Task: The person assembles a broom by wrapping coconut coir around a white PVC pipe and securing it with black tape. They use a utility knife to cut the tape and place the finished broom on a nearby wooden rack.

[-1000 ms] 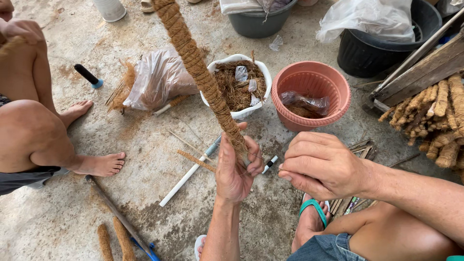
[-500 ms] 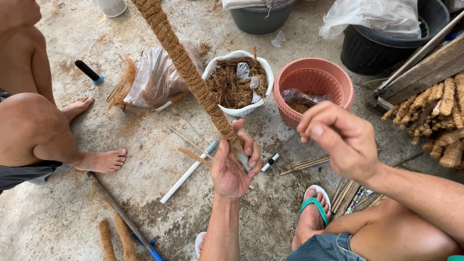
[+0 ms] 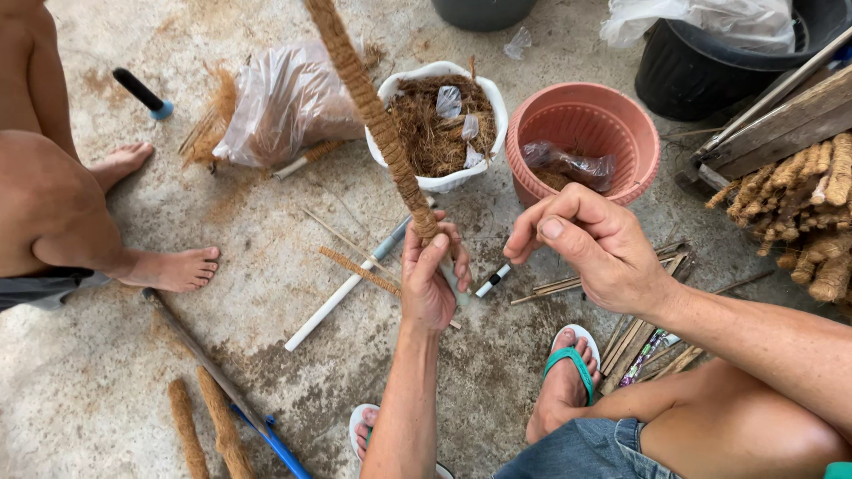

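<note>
My left hand (image 3: 429,280) grips the lower end of a long pole wrapped in brown coir rope (image 3: 368,102), which rises toward the camera and out of the top of the view. My right hand (image 3: 590,247) hovers just right of the pole's lower end, thumb and fingertips pinched together; whether a thin string is between them cannot be told. It does not touch the pole. Behind the pole stands a white pot (image 3: 485,98) filled with coconut fibre, with a pink plastic pot (image 3: 621,120) to its right.
Another person's bare legs and foot (image 3: 169,266) are at the left. A plastic bag of fibre (image 3: 284,102), a white pipe (image 3: 342,291), loose sticks (image 3: 555,286) and a blue-handled tool (image 3: 266,430) lie on the concrete. Finished coir poles (image 3: 812,213) are stacked right, near black tubs (image 3: 692,75).
My right hand rose from beside my left hand and moved right and up, then settled with fingers pinched. The pole stayed in my left hand, shifting slightly.
</note>
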